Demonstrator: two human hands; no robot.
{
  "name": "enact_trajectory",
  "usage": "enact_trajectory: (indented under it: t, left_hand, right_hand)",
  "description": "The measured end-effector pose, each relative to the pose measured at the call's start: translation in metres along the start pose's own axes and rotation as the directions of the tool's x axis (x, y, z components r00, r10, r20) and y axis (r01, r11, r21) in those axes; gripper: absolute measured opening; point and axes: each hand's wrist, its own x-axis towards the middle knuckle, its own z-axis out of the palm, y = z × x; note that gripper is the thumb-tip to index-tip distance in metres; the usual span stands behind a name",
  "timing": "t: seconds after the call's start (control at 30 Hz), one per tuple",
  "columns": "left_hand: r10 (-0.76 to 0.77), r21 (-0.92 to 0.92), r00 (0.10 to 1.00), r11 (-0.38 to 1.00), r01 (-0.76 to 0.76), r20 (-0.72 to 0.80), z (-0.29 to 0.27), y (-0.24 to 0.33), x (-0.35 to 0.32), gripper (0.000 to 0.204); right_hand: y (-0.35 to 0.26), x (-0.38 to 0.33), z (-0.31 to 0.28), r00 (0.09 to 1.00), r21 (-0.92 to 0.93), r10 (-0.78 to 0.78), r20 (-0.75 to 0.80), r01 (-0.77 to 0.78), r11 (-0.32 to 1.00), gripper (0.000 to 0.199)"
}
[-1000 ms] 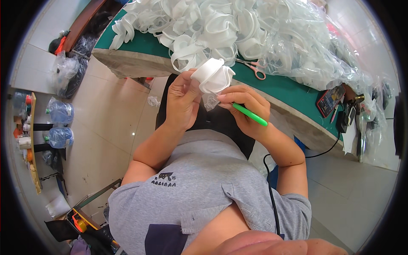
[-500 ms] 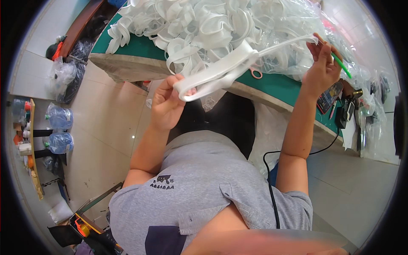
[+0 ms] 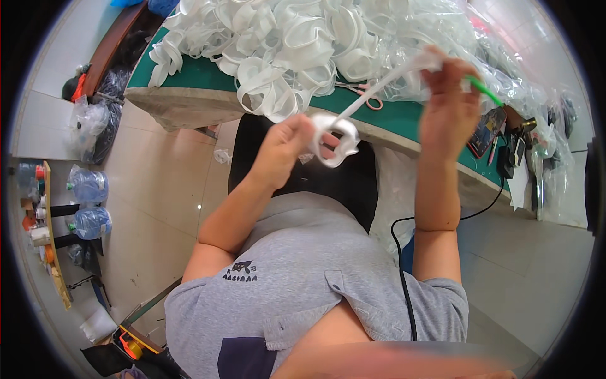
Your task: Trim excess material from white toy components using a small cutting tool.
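My left hand (image 3: 287, 148), in front of the table edge, is closed on a coiled white fabric band (image 3: 348, 149), which hangs in a loop from the fingers. From this loop a narrow white strip (image 3: 379, 90) runs up to my right hand (image 3: 449, 114), whose fingers are closed on its far end. That hand is smeared by motion. A slim green stick-like tool (image 3: 486, 92) pokes out to the right of the same fingers; its tip is hidden. Beyond both hands lies a large pile of similar white coiled bands (image 3: 303, 44).
Pink-handled scissors (image 3: 374, 103) lie on the green tabletop (image 3: 404, 121), partly under the pile. Clear plastic bags (image 3: 429, 31) cover the right side. A phone (image 3: 486, 132) and a black adapter (image 3: 507, 165) with its cable sit near the right edge. Large water bottles (image 3: 91, 222) stand at left.
The long, stretched-out band has become a smaller round loop at my left hand, which has moved right. My right hand has shifted left and blurred, with the green tool still in it.
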Motion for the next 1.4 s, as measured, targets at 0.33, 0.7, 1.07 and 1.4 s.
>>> enact_trajectory:
  t: [0.33, 0.7, 1.07, 1.4]
  left_hand:
    - [0.22, 0.006, 0.918, 0.973, -0.231, -0.331, -0.014, 0.018, -0.022, 0.031]
    - [0.372, 0.087, 0.917, 0.928, -0.363, -0.142, 0.03, 0.015, -0.007, 0.019]
    - [0.247, 0.207, 0.899, 0.919, -0.336, 0.361, 0.112, -0.055, 0.054, 0.012]
    - [-0.222, 0.685, 0.692, -0.119, -0.719, 0.687, 0.037, -0.238, 0.109, 0.021]
  right_hand:
    - [-0.001, -0.038, -0.024, 0.748, -0.346, 0.535, 0.394, -0.419, 0.84, 0.011]
    - [-0.004, -0.046, -0.015, 0.651, -0.441, 0.466, 0.599, -0.217, 0.871, 0.028]
    - [-0.117, -0.079, -0.109, 0.906, -0.736, 0.39, 0.167, -0.149, 0.661, 0.024]
    - [-0.137, -0.142, -0.166, 0.7, -0.697, 0.704, -0.115, -0.562, 0.445, 0.015]
